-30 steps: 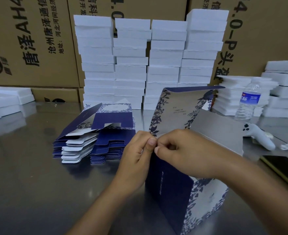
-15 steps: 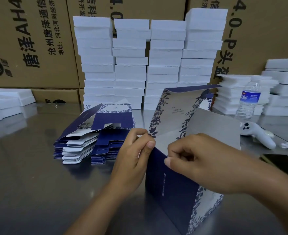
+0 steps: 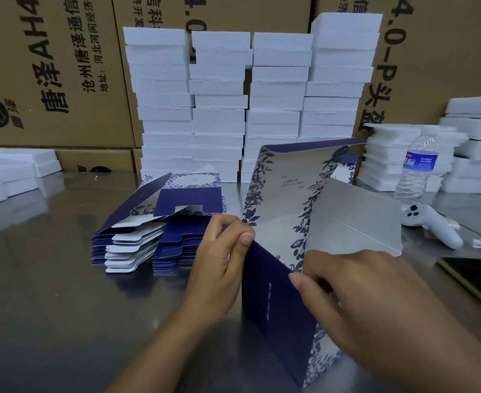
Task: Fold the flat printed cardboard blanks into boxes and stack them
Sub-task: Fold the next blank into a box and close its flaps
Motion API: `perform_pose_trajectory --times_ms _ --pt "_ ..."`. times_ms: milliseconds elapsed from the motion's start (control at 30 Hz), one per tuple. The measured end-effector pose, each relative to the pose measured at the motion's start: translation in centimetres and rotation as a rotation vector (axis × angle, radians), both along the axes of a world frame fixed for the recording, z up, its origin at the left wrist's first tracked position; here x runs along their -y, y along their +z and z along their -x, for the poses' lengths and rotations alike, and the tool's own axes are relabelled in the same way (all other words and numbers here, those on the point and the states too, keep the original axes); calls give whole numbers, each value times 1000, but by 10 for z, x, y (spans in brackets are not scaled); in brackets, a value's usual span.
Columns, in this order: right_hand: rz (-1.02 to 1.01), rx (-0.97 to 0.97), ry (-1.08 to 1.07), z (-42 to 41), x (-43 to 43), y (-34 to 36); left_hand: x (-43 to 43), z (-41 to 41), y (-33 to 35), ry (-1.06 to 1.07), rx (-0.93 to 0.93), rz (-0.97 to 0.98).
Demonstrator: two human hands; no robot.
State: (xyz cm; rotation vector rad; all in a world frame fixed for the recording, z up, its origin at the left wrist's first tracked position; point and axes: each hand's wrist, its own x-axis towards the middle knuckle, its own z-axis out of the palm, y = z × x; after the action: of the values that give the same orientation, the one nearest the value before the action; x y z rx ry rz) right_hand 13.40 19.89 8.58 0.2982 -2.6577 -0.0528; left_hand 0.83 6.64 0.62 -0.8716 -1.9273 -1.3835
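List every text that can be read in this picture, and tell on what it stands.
"唐泽AH4": left carton.
"沧州唐泽通信": same carton.
"4.0-P头盔": right carton.
Bottle label: too blurred to read.
Small print on the blue box: too small to read.

Bare left hand [image 3: 219, 268], bare right hand [image 3: 355, 302], bare forearms [image 3: 154, 355], short nails [image 3: 246, 238]

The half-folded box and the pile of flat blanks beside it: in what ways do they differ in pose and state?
The half-folded box stands upright and hollow; the flat blanks lie in a low pile on the steel table. The left hand and right hand pinch the box's top edge; no hand touches the blanks. Both are navy card with a blue-and-white leaf print.
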Motion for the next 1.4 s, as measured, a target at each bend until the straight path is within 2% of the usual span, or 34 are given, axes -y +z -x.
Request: perform_pose_trajectory --times_ms 33,100,200,300,433,667,800,867,900,967,1033,1100,1133,1233,1400 --pt "-28 -2 -43 0 1 0 0 0 0 -6 2 -8" --pt "38 -194 -16 1 -1 -5 0 0 1 -21 3 -19" --pt "-15 -372 28 3 -9 -16 0 1 0 -33 4 -23" --pt "17 -497 92 5 -15 -26 0 3 1 -27 43 -20" --pt "149 -510 160 11 -15 -37 -1 2 2 -21 58 -11" --pt "197 -468 208 13 -18 -29 1 3 2 -33 117 -40" --pt "447 -713 169 12 -40 -9 1 1 3 -84 232 -150" --pt "778 -770 96 18 -51 -2 2 -1 5 -129 331 -260" --pt "1019 -718 51 23 -54 0 2 -2 7 -168 397 -324" --pt "1447 -456 -16 35 -60 -3 3 -5 10 -246 494 -436" --pt "1645 -127 -35 46 -58 -11 3 -6 12 -284 518 -459" --pt "1687 127 15 54 -50 -22 4 -5 13 -288 509 -432" --pt "1654 178 16 58 -46 -27 4 -5 14 -288 510 -423" --pt "1581 201 -12 69 -39 -30 8 -2 12 -333 543 -420" --pt "1576 249 45 80 -41 -25 9 -7 18 -395 527 -376"
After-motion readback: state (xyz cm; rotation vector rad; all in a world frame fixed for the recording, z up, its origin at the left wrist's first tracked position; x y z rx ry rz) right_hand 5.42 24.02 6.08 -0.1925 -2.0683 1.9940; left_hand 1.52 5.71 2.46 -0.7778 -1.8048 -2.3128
